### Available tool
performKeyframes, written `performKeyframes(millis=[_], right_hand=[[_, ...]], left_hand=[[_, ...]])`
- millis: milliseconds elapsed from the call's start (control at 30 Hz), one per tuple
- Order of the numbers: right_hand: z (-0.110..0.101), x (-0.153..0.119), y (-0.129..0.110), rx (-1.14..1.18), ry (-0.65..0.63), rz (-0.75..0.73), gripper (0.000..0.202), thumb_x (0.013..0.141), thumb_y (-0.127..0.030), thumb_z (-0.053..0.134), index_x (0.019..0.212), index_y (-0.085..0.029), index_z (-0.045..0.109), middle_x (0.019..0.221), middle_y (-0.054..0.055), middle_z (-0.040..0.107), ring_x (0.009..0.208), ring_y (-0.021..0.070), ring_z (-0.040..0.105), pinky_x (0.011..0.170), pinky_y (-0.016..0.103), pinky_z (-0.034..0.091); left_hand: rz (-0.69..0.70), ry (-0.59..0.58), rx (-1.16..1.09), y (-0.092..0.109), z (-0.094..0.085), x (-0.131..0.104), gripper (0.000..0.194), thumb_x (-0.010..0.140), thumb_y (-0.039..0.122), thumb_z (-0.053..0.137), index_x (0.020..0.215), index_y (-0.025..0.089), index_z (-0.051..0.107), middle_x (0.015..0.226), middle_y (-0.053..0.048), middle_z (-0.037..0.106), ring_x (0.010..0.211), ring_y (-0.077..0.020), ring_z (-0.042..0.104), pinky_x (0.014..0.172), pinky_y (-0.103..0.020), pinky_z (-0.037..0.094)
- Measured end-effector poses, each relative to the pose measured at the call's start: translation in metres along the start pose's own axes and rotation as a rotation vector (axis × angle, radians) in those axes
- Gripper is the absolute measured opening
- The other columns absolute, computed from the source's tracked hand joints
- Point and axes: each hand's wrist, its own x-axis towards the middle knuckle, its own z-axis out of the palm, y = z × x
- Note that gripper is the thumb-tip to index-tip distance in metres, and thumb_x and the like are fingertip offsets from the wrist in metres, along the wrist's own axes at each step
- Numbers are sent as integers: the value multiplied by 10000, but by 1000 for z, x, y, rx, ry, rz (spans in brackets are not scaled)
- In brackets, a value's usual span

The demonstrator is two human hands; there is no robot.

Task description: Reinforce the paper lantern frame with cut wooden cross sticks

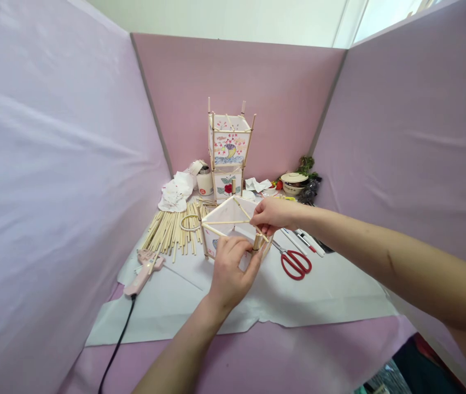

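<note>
A lantern frame [209, 232] of thin wooden sticks with white paper sides stands on the table in front of me. My left hand [233, 265] is closed around its near corner post, thumb on one side and fingers on the other. Above the frame's right side, my right hand [272, 214] pinches a thin wooden stick [241, 208] that runs slantwise across the open top. Another stick [227, 222] crosses the top from the left corner. My fingers hide part of the near corner. Farther back rises a taller two-tier paper lantern [229, 149] with coloured drawings.
Loose wooden sticks [170, 227] lie fanned out at left, with a tape roll [190, 222] on them. Nearer sits a pink glue gun [140, 278] with a black cord. Red-handled scissors [295, 265] and pens [307, 241] lie at right. A lidded pot [294, 184] stands at the back right.
</note>
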Motion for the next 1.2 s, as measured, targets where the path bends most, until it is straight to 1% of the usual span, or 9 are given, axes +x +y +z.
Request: performKeyframes(millis=[200, 367, 533, 733, 900, 1200], right_hand=[[12, -2, 1, 27, 42, 24, 190, 705, -164, 695, 579, -166, 552, 518, -11, 616, 497, 109, 598, 510, 182, 507], [16, -6, -5, 17, 67, 34, 208, 705, -127, 685, 556, -160, 543, 505, -18, 598, 496, 104, 593, 504, 171, 490], [17, -7, -7, 29, 58, 56, 211, 701, -112, 689, 558, -158, 540, 501, -21, 592, 486, 99, 589, 494, 165, 485], [16, -3, -5, 57, 32, 57, 209, 733, -77, 641, 564, -154, 544, 513, -16, 601, 488, 96, 591, 498, 165, 492], [14, 3, -2, 88, 8, 77, 197, 692, -106, 699, 571, -163, 554, 534, -7, 621, 540, 118, 614, 527, 181, 515], [14, 4, -1, 102, 2, 67, 226, 696, -95, 691, 544, -166, 540, 525, -3, 609, 564, 130, 627, 569, 198, 537]], left_hand=[[7, -25, 5, -5, 3, -1, 109, 797, 242, 674, 826, 196, 579, 871, -32, 633, 854, -200, 505, 776, -337, 422], [17, -28, 9, -7, 3, -2, 121, 788, 226, 689, 841, 195, 585, 885, -31, 636, 870, -198, 504, 783, -334, 419], [13, -14, 12, -7, 5, -2, 96, 799, 226, 671, 840, 201, 588, 893, -36, 637, 879, -205, 520, 795, -350, 419], [26, -1, 29, -7, 7, -2, 60, 815, 200, 645, 837, 200, 589, 867, -29, 638, 845, -194, 520, 780, -347, 415], [31, 4, 30, -8, 7, -2, 63, 814, 198, 646, 835, 202, 586, 873, -29, 643, 845, -195, 520, 782, -348, 418], [16, -19, 41, -9, 6, -1, 49, 819, 219, 644, 833, 205, 599, 877, -34, 647, 827, -198, 529, 778, -351, 418]])
